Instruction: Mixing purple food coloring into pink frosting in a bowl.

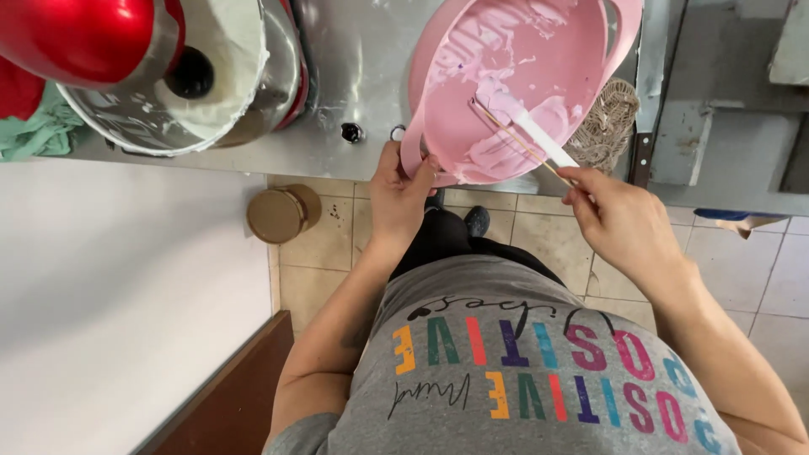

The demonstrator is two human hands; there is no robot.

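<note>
Left hand (403,192) grips the near rim of a pink mixing bowl (548,42), thumb hooked over the edge, fingers clenched on the lip. The bowl sits tilted on a steel counter (354,67), smeared inside with pale pink cream (497,50).

Right hand (619,221) pinches a thin wooden skewer (522,141) between fingertips; its far end reaches beyond the fingers into the cream. Whether the same fingers also hold the white spatula (527,125) lying in the bowl just ahead of them, cannot tell.

Well off past the left hand's fingers: red stand mixer (84,38) over a steel bowl (219,109) coated in white cream. A round tan container (282,213) stands on the tiled floor (522,232) beside the left wrist.
</note>
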